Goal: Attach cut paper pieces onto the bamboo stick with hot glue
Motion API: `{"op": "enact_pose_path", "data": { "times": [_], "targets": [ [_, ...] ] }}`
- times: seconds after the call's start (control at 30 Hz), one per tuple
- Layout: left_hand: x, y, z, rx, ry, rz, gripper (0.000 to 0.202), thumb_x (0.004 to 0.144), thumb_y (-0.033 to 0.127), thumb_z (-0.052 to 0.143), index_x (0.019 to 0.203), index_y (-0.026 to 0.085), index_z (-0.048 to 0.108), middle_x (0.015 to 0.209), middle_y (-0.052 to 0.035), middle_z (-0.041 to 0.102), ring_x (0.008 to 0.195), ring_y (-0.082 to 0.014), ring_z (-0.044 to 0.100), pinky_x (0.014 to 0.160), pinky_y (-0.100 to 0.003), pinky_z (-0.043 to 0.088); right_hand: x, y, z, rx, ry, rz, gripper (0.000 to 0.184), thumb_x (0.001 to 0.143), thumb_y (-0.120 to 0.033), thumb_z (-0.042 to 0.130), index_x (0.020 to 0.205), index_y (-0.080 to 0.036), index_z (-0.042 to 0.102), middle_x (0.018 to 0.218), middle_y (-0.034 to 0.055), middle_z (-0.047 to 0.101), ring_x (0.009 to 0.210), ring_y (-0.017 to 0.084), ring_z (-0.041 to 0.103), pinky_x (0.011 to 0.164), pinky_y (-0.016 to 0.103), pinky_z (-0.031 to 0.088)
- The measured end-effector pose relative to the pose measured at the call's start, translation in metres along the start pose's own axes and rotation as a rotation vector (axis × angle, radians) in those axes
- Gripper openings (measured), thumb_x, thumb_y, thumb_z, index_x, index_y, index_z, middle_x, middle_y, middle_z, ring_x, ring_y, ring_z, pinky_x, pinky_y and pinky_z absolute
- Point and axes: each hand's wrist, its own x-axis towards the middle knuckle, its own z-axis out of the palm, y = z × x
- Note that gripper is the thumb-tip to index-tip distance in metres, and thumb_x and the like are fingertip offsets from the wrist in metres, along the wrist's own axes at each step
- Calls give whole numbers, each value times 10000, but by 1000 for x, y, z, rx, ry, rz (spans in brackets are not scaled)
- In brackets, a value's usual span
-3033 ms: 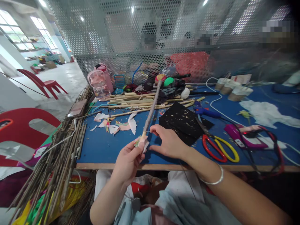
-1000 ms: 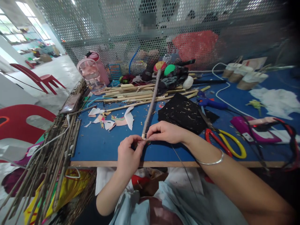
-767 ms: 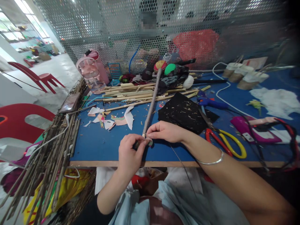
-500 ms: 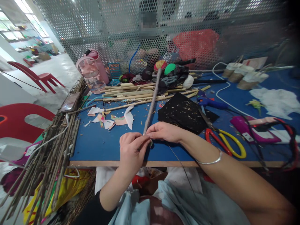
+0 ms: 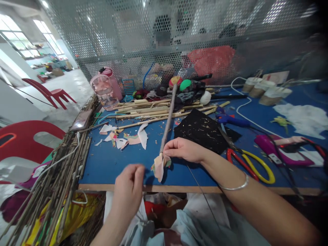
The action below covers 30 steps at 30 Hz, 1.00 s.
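My right hand [image 5: 183, 149] pinches the near end of a long thin stick [image 5: 168, 120] that slopes away over the blue table [image 5: 112, 160]. A pale scrap of paper [image 5: 159, 165] hangs from that end of the stick, just below my fingers. My left hand [image 5: 128, 191] has come off the stick and hovers near the table's front edge, its thumb and fingers pinched together; whether it holds anything I cannot make out. A thin dark wire [image 5: 198, 184] trails from under my right wrist toward my lap.
Red-and-yellow scissors [image 5: 249, 164], a black sheet [image 5: 205, 129], a blue glue gun [image 5: 228, 119], paper scraps [image 5: 128, 136], a pile of sticks [image 5: 153, 109] and a pink jug [image 5: 106, 90] lie on the table. A twig bundle [image 5: 58, 177] leans left. A person sits behind the mesh screen [image 5: 164, 44].
My left hand let go of the stick's end and pulled back toward me and left. The paper scrap, earlier pressed between both hands, now hangs loose. My right hand stays on the stick.
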Motion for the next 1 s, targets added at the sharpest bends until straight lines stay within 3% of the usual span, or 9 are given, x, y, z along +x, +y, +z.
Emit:
{"op": "enact_pose_path", "data": {
  "times": [0.07,0.13,0.17,0.3,0.4,0.57,0.7,0.83,1.0],
  "targets": [
    [-15,1,5,-187,-314,-290,417,791,525,503,663,156,649,528,-28,593,441,-111,492,414,-193,350,-1,-1,0,12,2,-24,300,715,-403,674,717,-108,621,611,-11,568,515,67,441,514,221,334],
    [-23,4,15,-561,-633,-603,552,798,620,404,871,131,649,547,-48,621,376,-113,500,337,-182,317,-1,-1,0,26,2,-49,308,723,-407,666,718,-104,610,603,-18,547,470,46,368,459,212,264],
    [-24,6,19,-741,-690,-680,591,802,626,389,933,108,641,610,-71,647,415,-119,544,349,-180,352,-1,-1,0,29,4,-60,313,726,-410,663,719,-103,604,603,-20,539,458,40,340,443,210,233],
    [-9,15,28,-1170,-536,-794,462,891,434,394,1006,52,628,738,-94,673,558,-98,622,498,-169,478,-3,0,-2,20,6,-85,303,740,-404,647,732,-106,594,601,-31,514,451,34,313,433,203,207],
    [2,19,26,-1275,-513,-882,395,904,338,397,974,33,639,740,-100,684,588,-111,642,552,-191,514,-6,-2,-6,-47,-1,-126,252,753,-359,631,740,-109,608,636,-12,551,520,60,419,507,205,315],
    [8,21,28,-1318,-501,-855,318,877,239,444,1019,13,617,954,-170,690,769,-165,678,676,-219,537,-12,-8,-15,-353,32,-254,149,743,-238,597,689,-110,651,695,21,586,651,116,521,627,237,392],
    [10,21,37,-1338,-448,-716,253,845,149,508,1075,74,581,945,-136,695,831,-168,673,725,-239,534,-13,-10,-16,-517,57,-329,96,721,-167,573,708,-119,656,739,22,574,675,118,518,638,232,396],
    [13,23,43,-1353,-400,-675,291,819,73,512,1109,83,533,959,-138,685,861,-176,667,757,-261,529,-14,-10,-17,-562,48,-304,65,714,-148,560,703,-126,621,715,10,557,652,109,492,598,217,382],
    [19,21,46,-1316,-359,-692,355,788,12,492,1137,79,474,891,-145,687,790,-160,676,753,-248,522,-19,-11,-20,-570,24,-315,240,637,-70,583,863,-141,620,814,9,557,717,113,488,589,199,371]
  ]
}}
